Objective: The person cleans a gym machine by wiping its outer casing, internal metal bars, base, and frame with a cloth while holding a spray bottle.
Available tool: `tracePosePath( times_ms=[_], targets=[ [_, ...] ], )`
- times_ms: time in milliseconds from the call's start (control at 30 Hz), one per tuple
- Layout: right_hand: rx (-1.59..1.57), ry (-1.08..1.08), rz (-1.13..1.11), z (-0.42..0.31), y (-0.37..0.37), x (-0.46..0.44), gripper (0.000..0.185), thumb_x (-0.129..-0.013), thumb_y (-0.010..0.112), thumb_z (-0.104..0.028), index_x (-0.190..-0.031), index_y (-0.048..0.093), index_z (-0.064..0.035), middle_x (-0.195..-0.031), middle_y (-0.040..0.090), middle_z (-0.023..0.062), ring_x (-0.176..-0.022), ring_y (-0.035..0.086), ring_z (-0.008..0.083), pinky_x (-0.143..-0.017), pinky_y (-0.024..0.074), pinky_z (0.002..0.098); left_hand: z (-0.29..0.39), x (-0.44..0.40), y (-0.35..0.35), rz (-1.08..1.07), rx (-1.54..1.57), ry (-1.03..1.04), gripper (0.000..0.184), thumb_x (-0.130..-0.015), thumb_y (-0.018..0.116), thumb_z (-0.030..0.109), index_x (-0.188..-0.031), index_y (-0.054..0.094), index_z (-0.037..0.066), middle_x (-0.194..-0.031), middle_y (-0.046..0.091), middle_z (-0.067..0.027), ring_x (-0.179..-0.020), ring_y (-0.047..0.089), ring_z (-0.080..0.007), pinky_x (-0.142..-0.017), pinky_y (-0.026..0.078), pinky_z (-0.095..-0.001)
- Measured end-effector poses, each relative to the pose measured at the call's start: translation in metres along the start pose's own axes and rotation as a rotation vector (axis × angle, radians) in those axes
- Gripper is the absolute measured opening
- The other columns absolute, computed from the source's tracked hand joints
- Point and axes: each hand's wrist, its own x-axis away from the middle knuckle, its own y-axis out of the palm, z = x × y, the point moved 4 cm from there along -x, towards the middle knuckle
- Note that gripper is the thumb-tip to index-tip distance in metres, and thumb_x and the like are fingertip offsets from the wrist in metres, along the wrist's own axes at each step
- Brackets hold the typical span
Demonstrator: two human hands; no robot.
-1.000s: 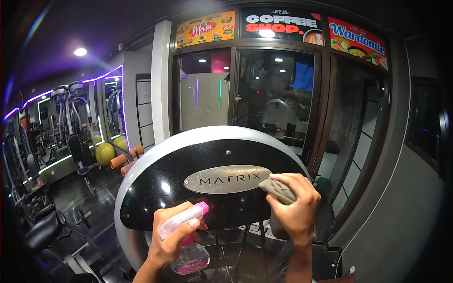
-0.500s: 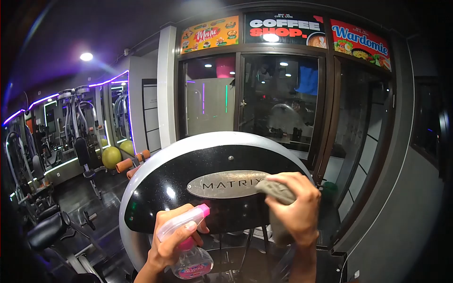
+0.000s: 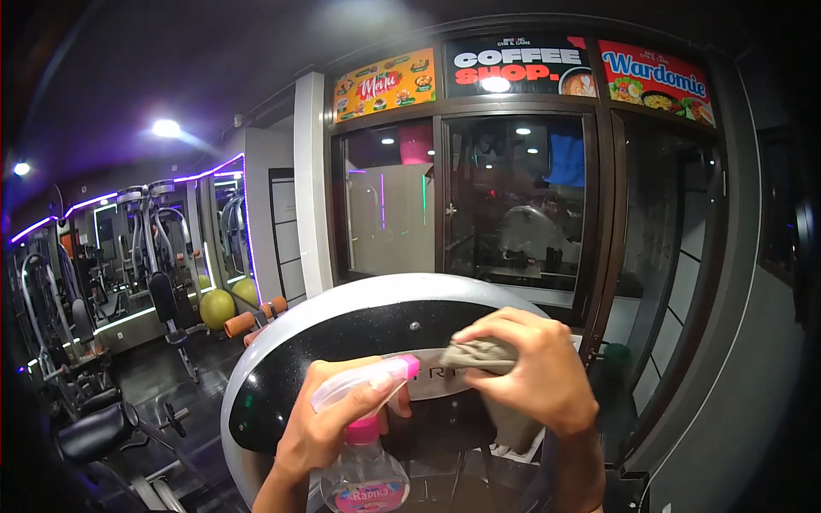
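A clear spray bottle (image 3: pixel 366 479) with a pink collar and nozzle is gripped by my left hand (image 3: pixel 329 419), its fingers wrapped round the spray head. The nozzle lies in front of the left part of the silver oval plate (image 3: pixel 453 385), hiding some of its lettering. My right hand (image 3: pixel 539 368) pinches a folded grey-green cloth (image 3: pixel 483 355) over the plate's right part; a loose end of the cloth hangs below the hand. Behind both hands stands the black panel (image 3: pixel 342 342) with its rounded silver rim (image 3: pixel 385 289).
Gym machines (image 3: pixel 154 256) and a black padded bench (image 3: pixel 96 429) stand at the left, with yellow-green balls (image 3: pixel 217 309) and orange foam rollers (image 3: pixel 244 323) nearby. Glass windows (image 3: pixel 517 205) rise behind the panel. A grey wall (image 3: pixel 727 385) is on the right.
The view has tilted up, so the panel sits lower. My right hand and the cloth have moved left across the plate. My left hand and the bottle have shifted right, over the plate's left part.
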Motion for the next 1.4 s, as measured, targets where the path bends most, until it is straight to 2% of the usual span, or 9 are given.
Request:
tracePosePath(
  times_ms=[200,400,733,1000,1067,1200,1267,1333,1400],
  targets=[
    [0.078,0.026,-0.014,0.016,-0.013,-0.004,0.03,-0.065,0.081,-0.014,-0.094,0.076,-0.0101,-0.09,0.071,0.0073,-0.082,0.07,0.0253,-0.078,0.0562,0.0334,-0.003,-0.004,0.006,0.045,-0.018,0.03,0.044,-0.094,0.053,0.033,-0.094,0.07,-0.007,-0.077,0.07,-0.0133,-0.061,0.065,-0.0158,-0.057,0.05,-0.0267],
    [0.118,-0.263,0.051,0.012,0.011,-0.04,0.032,-0.069,0.079,-0.014,-0.101,0.074,-0.0111,-0.098,0.069,0.007,-0.082,0.07,0.0259,-0.078,0.0565,0.035,-0.015,-0.002,0.003,0.088,0.033,-0.009,0.043,-0.092,0.051,0.03,-0.097,0.07,-0.009,-0.075,0.07,-0.0135,-0.057,0.063,-0.0154,-0.054,0.049,-0.0255],
    [-0.019,-0.047,-0.053,0.052,-0.028,-0.008,0.033,-0.063,0.08,-0.008,-0.096,0.076,-0.0099,-0.091,0.072,0.008,-0.085,0.071,0.0237,-0.079,0.0561,0.0321,-0.014,-0.002,0.008,0.134,-0.049,0.013,0.044,-0.092,0.049,0.028,-0.099,0.07,-0.01,-0.072,0.07,-0.0139,-0.057,0.065,-0.0158,-0.052,0.048,-0.0246],
    [-0.037,-0.277,-0.032,0.038,0.007,-0.062,0.027,-0.077,0.077,-0.017,-0.103,0.071,-0.0096,-0.1,0.069,0.0099,-0.089,0.069,0.0311,-0.082,0.0549,0.0397,-0.014,0.0,0.01,0.168,-0.1,0.047,0.041,-0.093,0.047,0.023,-0.098,0.069,-0.011,-0.073,0.071,-0.0137,-0.063,0.067,-0.017,-0.062,0.052,-0.0281],
    [-0.035,-0.269,-0.05,0.037,0.01,-0.074,0.027,-0.078,0.076,-0.016,-0.103,0.071,-0.0084,-0.099,0.07,0.0118,-0.089,0.069,0.0319,-0.082,0.0551,0.0402,-0.012,0.002,0.01,0.203,-0.367,0.068,0.037,-0.095,0.044,0.017,-0.097,0.068,-0.011,-0.074,0.071,-0.0136,-0.065,0.069,-0.0204,-0.068,0.053,-0.0284],
    [-0.111,-0.141,-0.028,0.049,0.005,-0.074,0.027,-0.078,0.074,-0.018,-0.101,0.074,-0.0057,-0.093,0.073,0.0183,-0.087,0.071,0.034,-0.082,0.0555,0.0406,-0.013,0.004,0.008,0.24,-0.496,0.013,0.035,-0.096,0.043,0.013,-0.097,0.067,-0.011,-0.074,0.071,-0.014,-0.066,0.069,-0.024,-0.071,0.053,-0.0282],
    [-0.058,0.013,-0.04,0.061,-0.006,-0.064,0.028,-0.076,0.075,-0.02,-0.1,0.075,-0.0059,-0.089,0.073,0.0189,-0.084,0.072,0.0342,-0.08,0.0556,0.0404,-0.011,-0.001,0.009,0.15,-0.182,0.061,0.037,-0.094,0.044,0.017,-0.095,0.067,-0.011,-0.074,0.071,-0.0152,-0.067,0.069,-0.0241,-0.073,0.053,-0.029],
    [-0.073,0.113,-0.036,0.077,-0.016,-0.053,0.026,-0.076,0.075,-0.019,-0.098,0.076,-0.0065,-0.087,0.073,0.0184,-0.083,0.073,0.0321,-0.08,0.0556,0.0384,-0.011,-0.004,0.008,0.131,-0.16,0.051,0.038,-0.093,0.044,0.018,-0.094,0.068,-0.012,-0.075,0.071,-0.0156,-0.068,0.069,-0.0235,-0.074,0.053,-0.0291],
    [-0.054,0.143,-0.033,0.085,-0.021,-0.046,0.025,-0.076,0.073,-0.018,-0.098,0.076,-0.0053,-0.086,0.075,0.0126,-0.08,0.074,0.0208,-0.077,0.0555,0.0312,-0.013,-0.005,0.009,0.111,-0.134,0.04,0.039,-0.093,0.044,0.019,-0.093,0.068,-0.012,-0.075,0.071,-0.016,-0.068,0.069,-0.0229,-0.075,0.053,-0.0291]
  ],
)
